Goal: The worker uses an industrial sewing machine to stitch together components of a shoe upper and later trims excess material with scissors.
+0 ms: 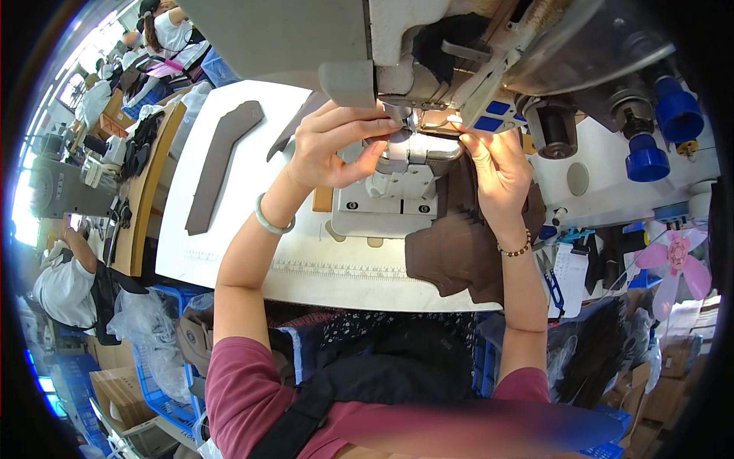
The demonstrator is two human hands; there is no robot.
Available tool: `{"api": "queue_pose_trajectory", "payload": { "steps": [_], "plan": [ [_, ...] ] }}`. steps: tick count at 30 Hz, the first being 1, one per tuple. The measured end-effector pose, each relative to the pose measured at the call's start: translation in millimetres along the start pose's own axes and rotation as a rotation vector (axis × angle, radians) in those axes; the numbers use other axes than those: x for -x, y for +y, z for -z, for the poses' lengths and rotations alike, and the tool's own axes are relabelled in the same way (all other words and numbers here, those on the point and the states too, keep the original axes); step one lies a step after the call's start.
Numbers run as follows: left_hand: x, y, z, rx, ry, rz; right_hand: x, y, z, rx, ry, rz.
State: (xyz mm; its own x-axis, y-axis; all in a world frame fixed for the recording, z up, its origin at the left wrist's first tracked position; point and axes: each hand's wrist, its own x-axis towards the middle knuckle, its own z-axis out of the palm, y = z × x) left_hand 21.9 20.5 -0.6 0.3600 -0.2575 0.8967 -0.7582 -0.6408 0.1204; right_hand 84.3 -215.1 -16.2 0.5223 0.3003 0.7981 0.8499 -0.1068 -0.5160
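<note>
At the head of a sewing machine (413,99), both my hands work close to the needle area. My left hand (332,145), a pale bangle on its wrist, is closed at the fingertips on a dark brown edge just left of the needle. On the other side, my right hand (498,170) pinches the brown fabric piece (451,249) between thumb and fingers. That piece runs from the narrow machine bed (424,149) down over the table's front edge. My fingers partly hide the stitching spot.
Flat brown cut pieces (222,168) lie on the white table (306,260) to the left. Blue-capped thread holders (647,159) overhang the right side. A pink fan (673,260) stands at far right. Blue crates (164,390) and bags crowd the lower left; other people work farther off.
</note>
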Motion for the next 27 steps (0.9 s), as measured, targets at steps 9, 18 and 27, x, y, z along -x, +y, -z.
{"api": "queue_pose_trajectory", "payload": {
  "steps": [9, 18, 27],
  "plan": [
    [0, 0, -1, 0.005, 0.009, -0.020, 0, -2, 1, 0.017, -0.006, -0.021],
    [-2, 2, 0, 0.045, 0.011, -0.031, 0, -2, 1, 0.071, 0.005, 0.102],
    [35, 19, -6, -0.170, 0.066, -0.019, 0, 4, 5, 0.088, -0.038, 0.185]
  ]
}}
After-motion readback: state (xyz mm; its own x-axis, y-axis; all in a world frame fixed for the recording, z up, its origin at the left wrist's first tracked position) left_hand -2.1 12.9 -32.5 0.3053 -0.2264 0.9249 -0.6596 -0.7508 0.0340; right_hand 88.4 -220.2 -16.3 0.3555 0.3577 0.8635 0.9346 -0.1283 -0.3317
